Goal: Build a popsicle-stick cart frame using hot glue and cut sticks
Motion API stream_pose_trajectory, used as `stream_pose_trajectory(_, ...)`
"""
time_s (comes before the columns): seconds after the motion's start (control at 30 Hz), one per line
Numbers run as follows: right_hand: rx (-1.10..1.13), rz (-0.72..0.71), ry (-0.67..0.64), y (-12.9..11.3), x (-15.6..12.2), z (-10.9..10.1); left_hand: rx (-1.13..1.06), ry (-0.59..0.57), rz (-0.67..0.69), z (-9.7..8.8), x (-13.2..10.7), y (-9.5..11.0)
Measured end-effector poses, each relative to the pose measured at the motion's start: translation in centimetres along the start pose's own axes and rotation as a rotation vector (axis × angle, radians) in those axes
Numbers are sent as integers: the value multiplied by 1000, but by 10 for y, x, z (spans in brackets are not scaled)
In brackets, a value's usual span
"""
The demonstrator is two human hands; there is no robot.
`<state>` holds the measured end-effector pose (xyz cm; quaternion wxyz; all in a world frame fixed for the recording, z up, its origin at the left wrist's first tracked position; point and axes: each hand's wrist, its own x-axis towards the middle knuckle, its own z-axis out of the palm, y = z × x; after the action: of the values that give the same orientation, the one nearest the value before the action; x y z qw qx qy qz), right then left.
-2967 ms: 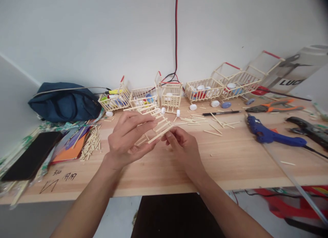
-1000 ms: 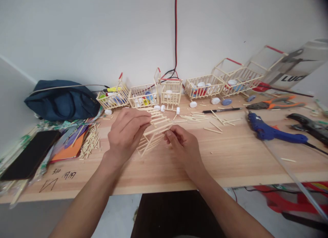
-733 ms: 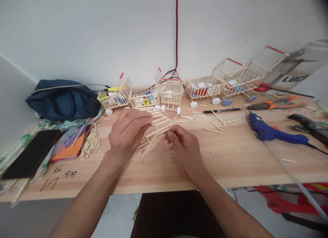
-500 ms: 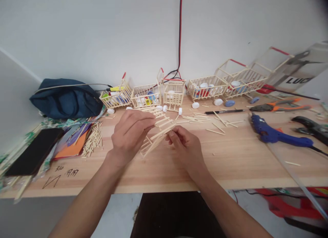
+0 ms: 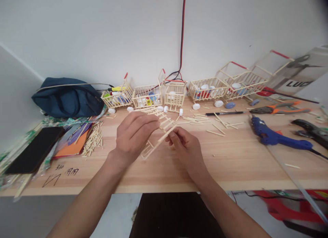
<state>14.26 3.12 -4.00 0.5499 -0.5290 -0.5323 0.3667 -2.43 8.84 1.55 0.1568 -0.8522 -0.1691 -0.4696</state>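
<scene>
A lattice frame of thin wooden sticks [image 5: 167,130] is held tilted above the table between both hands. My left hand [image 5: 134,133] reaches over it from the left, its fingers bent together at the slats; its thumb is mostly hidden. On the near right side, my right hand [image 5: 186,147] pinches the frame's edge between thumb and forefinger. The frame's lower end shows as an open rectangle below my left fingers. Just behind it, a small stick cart [image 5: 175,94] with white wheels stands by the wall, and loose sticks [image 5: 198,119] lie to the right.
More stick carts [image 5: 147,96], [image 5: 207,89] holding bottle caps line the wall. At right lie pliers [image 5: 279,108], a blue glue gun [image 5: 279,135] and a black pen [image 5: 225,113]. At left are a blue bag [image 5: 66,97], a phone [image 5: 36,150] and a pile of short sticks [image 5: 92,139].
My left hand has shifted slightly right along the frame. The right hand keeps its pinch, and the frame has tilted a little. The whole view has moved slightly.
</scene>
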Motion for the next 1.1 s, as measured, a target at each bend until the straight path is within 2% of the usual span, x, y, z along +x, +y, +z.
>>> stream_pose_trajectory(0.3,10,1,-12,4,1,0,-3,-53,25,1,-8,0)
stream_pose_trajectory(0.63,19,20,-34,8,0,1,-19,-66,21,8,-2,1)
stream_pose_trajectory(0.87,43,64,-55,5,0,1,2,-173,4,12,7,-3)
stream_pose_trajectory(1.1,42,75,-50,10,2,0,116,-304,-16,11,18,-1)
